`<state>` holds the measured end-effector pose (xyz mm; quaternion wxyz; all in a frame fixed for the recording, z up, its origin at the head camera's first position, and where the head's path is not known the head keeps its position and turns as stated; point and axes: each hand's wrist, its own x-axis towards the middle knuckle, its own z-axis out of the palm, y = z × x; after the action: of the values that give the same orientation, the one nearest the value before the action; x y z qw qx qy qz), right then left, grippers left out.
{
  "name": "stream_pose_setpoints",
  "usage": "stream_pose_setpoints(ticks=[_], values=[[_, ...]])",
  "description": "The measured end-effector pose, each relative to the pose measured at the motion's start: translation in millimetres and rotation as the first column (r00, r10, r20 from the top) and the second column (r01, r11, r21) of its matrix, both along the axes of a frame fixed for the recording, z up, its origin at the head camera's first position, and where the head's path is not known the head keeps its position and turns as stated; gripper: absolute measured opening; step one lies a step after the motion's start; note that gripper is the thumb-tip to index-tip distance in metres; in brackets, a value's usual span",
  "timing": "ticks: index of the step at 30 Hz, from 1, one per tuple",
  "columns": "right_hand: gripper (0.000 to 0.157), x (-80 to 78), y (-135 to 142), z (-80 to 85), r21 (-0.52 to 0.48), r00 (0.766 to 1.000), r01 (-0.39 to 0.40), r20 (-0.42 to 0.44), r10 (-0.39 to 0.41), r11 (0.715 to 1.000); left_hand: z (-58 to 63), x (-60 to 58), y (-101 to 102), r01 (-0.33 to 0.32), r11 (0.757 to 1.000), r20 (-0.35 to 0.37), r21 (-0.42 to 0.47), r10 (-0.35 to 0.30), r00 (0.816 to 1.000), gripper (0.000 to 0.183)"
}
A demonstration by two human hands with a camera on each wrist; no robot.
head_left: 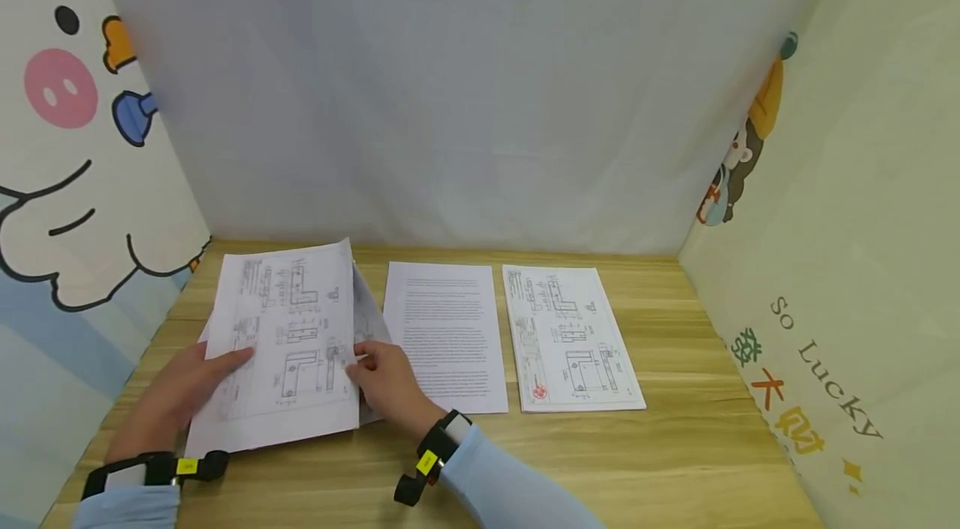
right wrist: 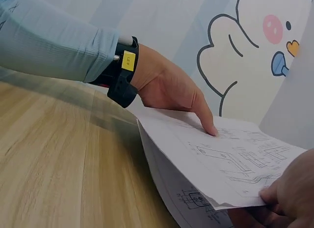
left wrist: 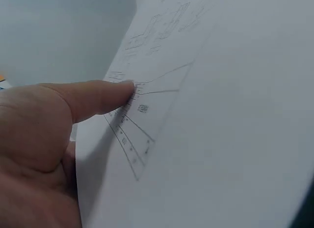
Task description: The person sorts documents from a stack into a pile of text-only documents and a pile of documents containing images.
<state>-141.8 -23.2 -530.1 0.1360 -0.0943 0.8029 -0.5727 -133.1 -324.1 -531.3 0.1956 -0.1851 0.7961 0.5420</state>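
Observation:
Both hands hold a sheaf of paper sheets (head_left: 258, 412) printed with technical line drawings, raised at a tilt over the left part of the table. My left hand (head_left: 176, 383) grips its left edge, thumb flat on the printed face and the other fingers hidden behind. On the opposite edge, my right hand (head_left: 390, 383) pinches the paper between thumb and fingers. Below the lifted top, another drawing sheet (right wrist: 184, 196) hangs or lies underneath, as the right wrist view shows. In the left wrist view the thumb (left wrist: 105, 95) presses near the title block.
A text-printed sheet (head_left: 450, 337) lies in the middle, just right of my right hand. Farther right is a stack of drawing sheets (head_left: 573, 337) with a red stamp. The wooden table (head_left: 697, 429) meets a grey back curtain (head_left: 465, 96) and patterned side walls.

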Motion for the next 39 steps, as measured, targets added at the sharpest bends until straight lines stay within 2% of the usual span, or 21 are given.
stream_pose_setpoints(ticks=[3,5,7,10,12,14,17,20,26,29,31,33,35,39], values=[[0.027,-0.3,5,1.3,0.033,0.999,-0.016,-0.043,0.017,0.999,-2.2,0.2,3,-0.023,1.0,-0.01,-0.005,0.023,1.0,0.089],[0.026,-1.2,8,0.7,0.076,0.993,-0.02,-0.113,0.029,0.997,-4.0,0.8,6,-0.034,0.999,-0.025,-0.007,0.034,0.999,0.087],[0.025,-2.2,10,-0.1,0.145,0.977,-0.004,-0.21,0.035,0.989,-5.1,1.6,10,-0.037,0.999,-0.047,-0.007,0.037,0.998,0.084],[0.022,-4.6,13,-3.7,0.242,0.936,0.08,-0.353,0.011,0.967,-5.9,2.8,15,-0.036,0.999,-0.075,0.004,0.036,0.997,0.082],[0.021,-6.0,14,-5.1,0.256,0.923,0.131,-0.383,-0.024,0.958,-6.1,3.2,18,-0.038,0.999,-0.088,0.02,0.04,0.995,0.08],[0.021,-8.0,16,-6.0,0.227,0.931,0.153,-0.358,-0.064,0.962,-5.6,3.5,21,-0.045,0.998,-0.093,0.038,0.049,0.994,0.08],[0.021,-10.2,18,-3.4,0.145,0.964,0.14,-0.247,-0.101,0.979,-3.7,3.4,26,-0.052,0.997,-0.096,0.06,0.058,0.994,0.082],[0.022,-11.4,22,0.2,0.075,0.98,0.136,-0.154,-0.124,0.988,-0.7,2.4,31,-0.054,0.995,-0.097,0.08,0.062,0.993,0.083],[0.027,-12.9,28,1.5,-0.076,0.975,0.173,-0.131,-0.182,0.982,2.6,2.0,42,-0.029,0.996,-0.144,0.09,0.041,0.989,0.08],[0.032,-14.0,31,-1.2,-0.174,0.979,0.171,-0.082,-0.187,0.97,2.3,1.9,49,-0.001,0.994,-0.184,0.111,0.022,0.983,0.077],[0.041,-14.7,34,-2.3,-0.221,0.982,0.171,-0.046,-0.186,0.96,1.3,0.7,53,0.015,0.992,-0.21,0.125,0.012,0.978,0.075],[0.053,-15.1,38,-2.1,-0.24,0.982,0.175,-0.021,-0.186,0.955,0.1,-1.3,57,0.021,0.992,-0.242,0.127,0.01,0.97,0.076],[0.057,-16.0,41,-1.7,-0.236,0.981,0.181,-0.023,-0.191,0.955,-0.8,-3.4,62,0.013,0.99,-0.262,0.14,0.024,0.965,0.076],[0.044,-17.5,50,-0.4,-0.205,0.977,0.194,-0.049,-0.209,0.959,-2.0,-7.3,71,0.0,0.981,-0.271,0.192,0.053,0.961,0.076]])
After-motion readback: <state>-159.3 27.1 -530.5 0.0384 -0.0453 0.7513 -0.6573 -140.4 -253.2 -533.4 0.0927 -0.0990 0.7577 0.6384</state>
